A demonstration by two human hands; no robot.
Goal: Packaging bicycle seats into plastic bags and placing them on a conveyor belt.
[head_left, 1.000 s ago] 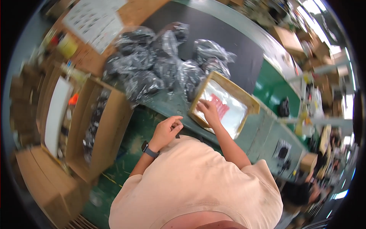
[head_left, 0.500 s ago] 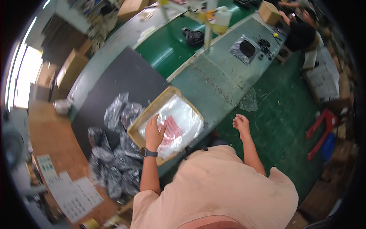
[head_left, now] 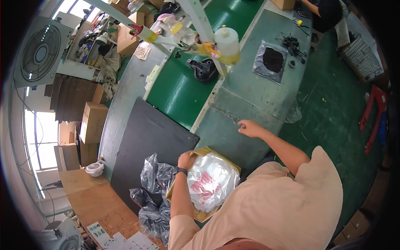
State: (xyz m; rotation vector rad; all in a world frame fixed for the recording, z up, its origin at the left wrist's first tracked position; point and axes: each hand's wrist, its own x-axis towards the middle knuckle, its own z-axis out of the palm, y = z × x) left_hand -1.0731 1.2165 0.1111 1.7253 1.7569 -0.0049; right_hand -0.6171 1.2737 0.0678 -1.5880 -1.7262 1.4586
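A shallow tan cardboard box [head_left: 205, 151] sits at the table's near edge by my waist. It holds clear plastic bags [head_left: 223, 175] with red print on them. My left hand [head_left: 187, 160], with a dark watch on its wrist, is closed at the box's far left corner, fingers curled over the rim. Over the grey-green tabletop [head_left: 246, 98], right of the box, my right hand [head_left: 251, 128] reaches out with bent fingers somewhat apart and nothing visible in them. Several dark items wrapped in clear plastic [head_left: 152, 212] lie left of the box.
A black board [head_left: 146, 129] lies on the table's left part. A black bicycle saddle [head_left: 203, 69] rests on the green strip beyond. A bottle [head_left: 227, 43] hangs by a white post. Farther right are a plastic bag with black contents [head_left: 273, 59], black small parts [head_left: 293, 45] and another person [head_left: 329, 14].
My left hand has moved from above the bags to the box's corner. My right hand has swung from over the floor to over the table. The view has shifted, and the box sits lower in it.
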